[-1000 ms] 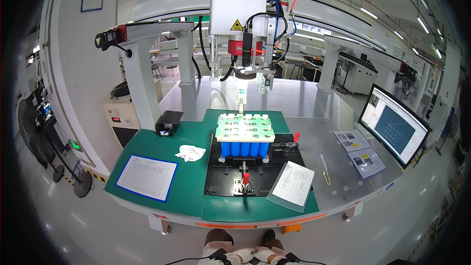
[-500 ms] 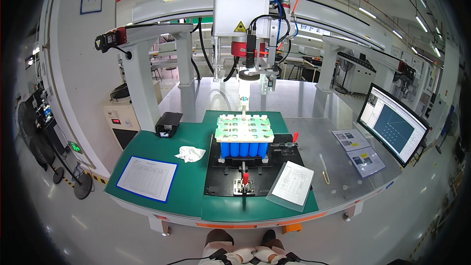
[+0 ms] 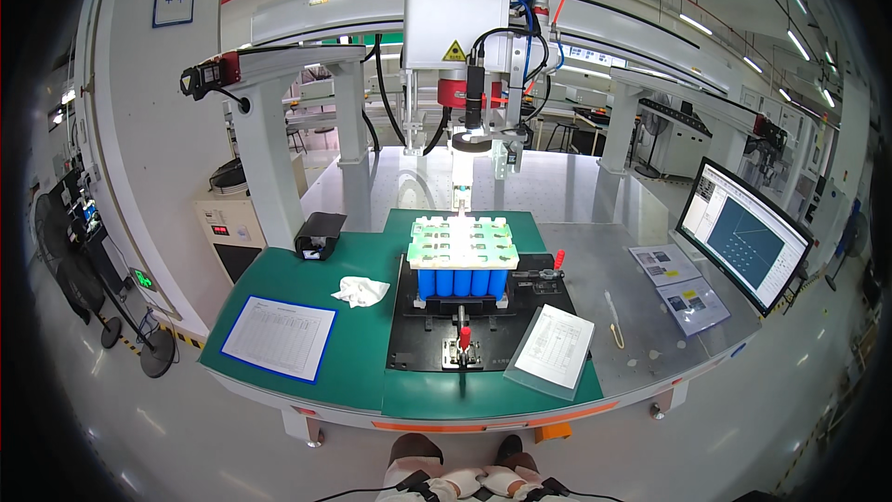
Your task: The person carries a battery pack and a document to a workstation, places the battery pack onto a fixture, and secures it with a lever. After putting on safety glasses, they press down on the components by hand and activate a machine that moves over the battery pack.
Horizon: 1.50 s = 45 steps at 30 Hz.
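Low at the bottom edge, close to my body, are my left hand [image 3: 462, 481] and my right hand [image 3: 502, 481], both pale, as if in white gloves. They lie near each other, with dark bands and cables beside them. Their fingers are too small and foreshortened to make out. Away from them on the table stands a block of blue cylindrical cells [image 3: 453, 284] under a pale green top plate [image 3: 437, 246], brightly lit from above. It sits on a black fixture plate [image 3: 413, 344] with a red-handled toggle clamp [image 3: 465, 342] in front.
A white machine head [image 3: 455, 28] hangs from a gantry over the block. On the green mat [image 3: 362, 372] lie a blue-edged sheet [image 3: 279, 336] and a crumpled white cloth [image 3: 360, 292]. Papers in a clear sleeve [image 3: 555, 349] overlap the fixture's right corner. A monitor [image 3: 743, 234] stands at right.
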### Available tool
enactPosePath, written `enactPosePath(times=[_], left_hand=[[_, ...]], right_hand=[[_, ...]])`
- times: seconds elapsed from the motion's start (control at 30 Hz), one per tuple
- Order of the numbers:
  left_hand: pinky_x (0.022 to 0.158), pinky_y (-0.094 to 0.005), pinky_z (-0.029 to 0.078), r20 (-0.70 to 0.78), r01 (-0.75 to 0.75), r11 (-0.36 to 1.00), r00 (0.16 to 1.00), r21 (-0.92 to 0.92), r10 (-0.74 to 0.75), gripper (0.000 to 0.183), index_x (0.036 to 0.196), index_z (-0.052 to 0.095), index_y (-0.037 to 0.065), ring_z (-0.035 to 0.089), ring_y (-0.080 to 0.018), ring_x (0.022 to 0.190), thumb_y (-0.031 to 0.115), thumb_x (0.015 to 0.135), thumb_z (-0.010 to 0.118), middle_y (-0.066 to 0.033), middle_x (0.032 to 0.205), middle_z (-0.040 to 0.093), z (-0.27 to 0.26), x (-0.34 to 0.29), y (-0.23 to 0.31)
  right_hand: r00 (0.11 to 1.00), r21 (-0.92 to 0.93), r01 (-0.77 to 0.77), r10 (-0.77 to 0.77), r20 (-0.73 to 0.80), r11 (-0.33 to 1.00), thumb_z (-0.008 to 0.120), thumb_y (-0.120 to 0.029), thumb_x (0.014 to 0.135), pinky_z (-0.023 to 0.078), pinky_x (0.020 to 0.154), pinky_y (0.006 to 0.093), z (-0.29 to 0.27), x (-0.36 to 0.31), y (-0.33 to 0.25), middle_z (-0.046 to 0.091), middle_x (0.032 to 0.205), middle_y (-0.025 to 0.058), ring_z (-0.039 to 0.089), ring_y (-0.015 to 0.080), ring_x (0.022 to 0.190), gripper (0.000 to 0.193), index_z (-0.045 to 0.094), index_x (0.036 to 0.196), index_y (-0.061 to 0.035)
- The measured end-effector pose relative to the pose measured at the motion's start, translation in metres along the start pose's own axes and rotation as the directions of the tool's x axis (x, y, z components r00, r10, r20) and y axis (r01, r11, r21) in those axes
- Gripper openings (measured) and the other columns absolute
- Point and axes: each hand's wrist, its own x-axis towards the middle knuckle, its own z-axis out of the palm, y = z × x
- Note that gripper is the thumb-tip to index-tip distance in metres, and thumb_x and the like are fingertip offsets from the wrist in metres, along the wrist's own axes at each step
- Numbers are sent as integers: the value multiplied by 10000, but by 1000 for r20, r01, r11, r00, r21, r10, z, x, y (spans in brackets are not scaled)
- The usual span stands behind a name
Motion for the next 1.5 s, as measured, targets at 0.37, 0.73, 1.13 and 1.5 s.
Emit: enactPosePath(times=[0.37,0.73,1.13,1.5], left_hand=[[824,-393,475,-177,-18,998,984,-54,8,305,1036,618,24,595,-367,929,198,809,513,-219,997,623,0,-18,17],[852,-363,452,-87,3,996,996,-86,-11,322,1141,559,51,584,-328,972,81,836,461,-188,1044,612,-14,-29,34],[880,-347,431,-54,26,996,998,-89,-31,342,1181,533,61,574,-305,1003,53,850,451,-178,1073,606,-17,-28,34],[903,-340,416,-44,37,996,998,-84,-41,347,1196,526,72,568,-292,1022,74,855,464,-179,1086,602,-15,-28,34]], right_hand=[[1000,1,5,-5,6,1000,440,-472,828,415,907,395,-1,0,1,578,1124,213,543,344,1065,531,572,1109,-40],[997,11,63,-62,-51,998,470,-459,811,424,892,391,2,-1,7,592,1097,212,553,344,1045,524,583,1091,-31],[1000,39,8,-7,-24,999,461,-457,818,423,893,387,-9,-13,-11,589,1103,216,554,348,1045,519,581,1090,-31],[1000,30,10,-9,-25,999,472,-452,811,424,885,390,-8,-13,-10,592,1093,218,557,347,1038,516,582,1086,-30]])
